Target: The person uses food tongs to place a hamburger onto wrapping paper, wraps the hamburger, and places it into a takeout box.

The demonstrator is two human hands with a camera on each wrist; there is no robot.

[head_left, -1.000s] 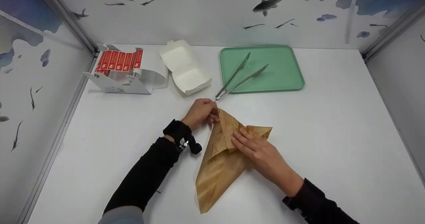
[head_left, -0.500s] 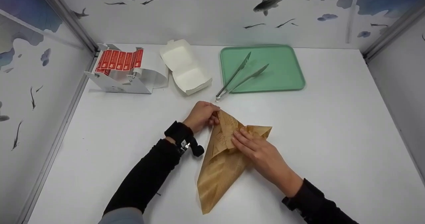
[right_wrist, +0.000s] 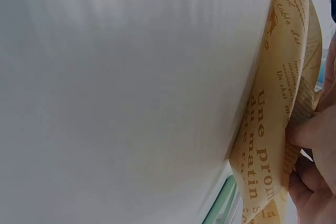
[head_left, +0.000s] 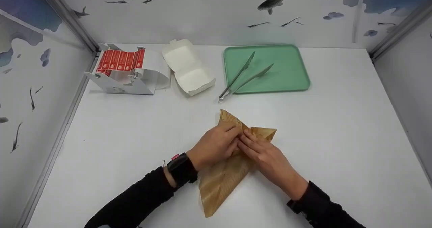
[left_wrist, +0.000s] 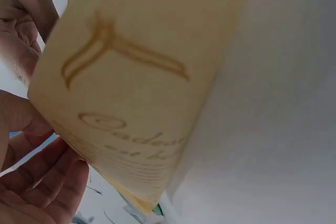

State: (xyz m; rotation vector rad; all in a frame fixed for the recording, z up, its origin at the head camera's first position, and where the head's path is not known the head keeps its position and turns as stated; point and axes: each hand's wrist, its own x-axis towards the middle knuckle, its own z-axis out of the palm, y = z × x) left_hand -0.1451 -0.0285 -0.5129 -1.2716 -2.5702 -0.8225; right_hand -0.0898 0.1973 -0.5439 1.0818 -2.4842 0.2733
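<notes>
Brown printed wrapping paper [head_left: 216, 191], folded into a long packet with pointed corners, lies on the white table; what is inside is hidden. My left hand [head_left: 217, 143] pinches a fold near its middle, right beside the other hand. In the left wrist view, the left thumb and fingers [left_wrist: 42, 182] are at the edge of the paper [left_wrist: 142, 87]. My right hand [head_left: 270, 158] rests on the packet with extended fingers, pressing it. The right wrist view shows the right thumb and fingers [right_wrist: 315, 182] against the paper [right_wrist: 262, 145].
Behind the packet, metal tongs [head_left: 237, 79] lean on a green tray [head_left: 287, 69]. An open white clamshell box [head_left: 190, 69] stands left of them. Farther left is a dispenser [head_left: 130, 86] with red labels [head_left: 119, 60]. Printed panels enclose the table [head_left: 354, 130].
My left hand has left the packet's top corner and come down and to the right, onto the fold beside the right hand. The right hand stays in place on the paper.
</notes>
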